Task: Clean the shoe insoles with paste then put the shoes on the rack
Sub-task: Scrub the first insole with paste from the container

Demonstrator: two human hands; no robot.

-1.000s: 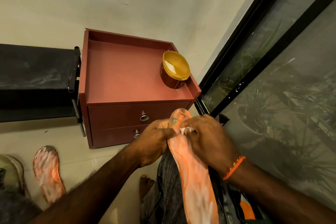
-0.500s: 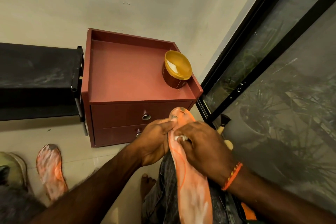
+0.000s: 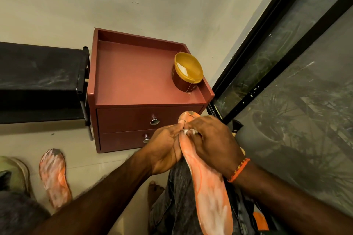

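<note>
At nine o'clock of the view, a black shoe rack [image 3: 38, 74] is standing against the wall, no shoes visible on it, so the racking step is not yet begun. Below it, at seven o'clock on the floor, a pale green shoe [image 3: 13, 173] is lying just beside a loose orange insole [image 3: 54, 177] already smeared white with paste. Toward the centre, a red drawer cabinet [image 3: 131, 82] is serving as the counter, and the open yellow paste tub [image 3: 188, 71] is sitting at its two o'clock corner, well apart from the hands.

Lower, at six o'clock, the left hand [image 3: 164, 150] is closing its grip on the left edge of a second orange insole [image 3: 208, 192] propped along the person's lap, steadying it. The right hand [image 3: 212, 143] is pressing a small white wad [image 3: 188, 131] against the insole's toe end, fingers curled shut around it. Over the last second this hand has been working back and forth near the toe, sliding down a little and now returning upward to meet the left thumb, while the left hand has barely shifted. White film is already covering the heel half, so the rubbing appears to be finishing off the last stretch of this insole; fitting both insoles back and racking the shoes would remain.
</note>
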